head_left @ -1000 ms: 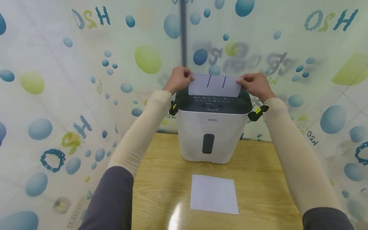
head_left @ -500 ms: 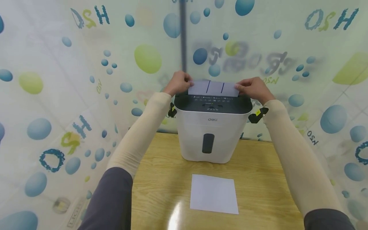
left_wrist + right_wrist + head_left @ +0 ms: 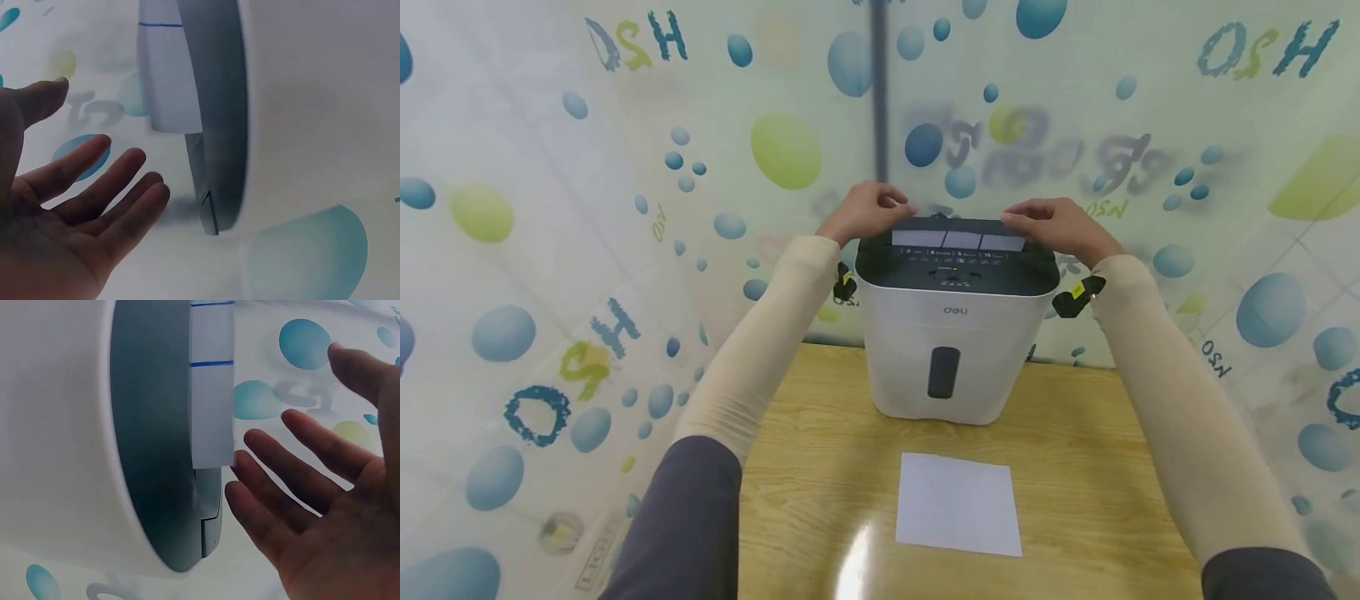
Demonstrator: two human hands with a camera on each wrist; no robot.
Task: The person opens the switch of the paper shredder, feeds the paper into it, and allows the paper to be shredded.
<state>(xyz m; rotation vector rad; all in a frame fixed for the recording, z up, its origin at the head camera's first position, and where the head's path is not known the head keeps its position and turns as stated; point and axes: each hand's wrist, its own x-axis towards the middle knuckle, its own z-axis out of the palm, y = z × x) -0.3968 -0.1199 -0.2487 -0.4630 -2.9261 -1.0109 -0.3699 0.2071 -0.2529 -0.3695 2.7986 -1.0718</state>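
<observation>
A white paper shredder [image 3: 955, 350] with a dark top stands against the back wall. From its slot sticks a short strip of a sheet of paper [image 3: 958, 240] with two blue lines. In the left wrist view my left hand [image 3: 87, 212] has its fingers spread, apart from the paper [image 3: 169, 81]. My right hand [image 3: 331, 481] is likewise spread beside the paper [image 3: 212, 419] in the right wrist view, and thumb and fingers hold nothing. In the head view the left hand [image 3: 868, 210] and right hand [image 3: 1060, 225] hover at the shredder's two top corners.
A blank white sheet [image 3: 958, 504] lies on the wooden table [image 3: 820, 467] in front of the shredder. A patterned curtain [image 3: 625, 167] hangs close behind and at both sides. Dark wrist camera mounts [image 3: 1078, 296] sit near the shredder's sides.
The lined paper has sunk down into the shredder slot, leaving only a strip above it. Both hands have let go of its upper corners and drawn slightly outward.
</observation>
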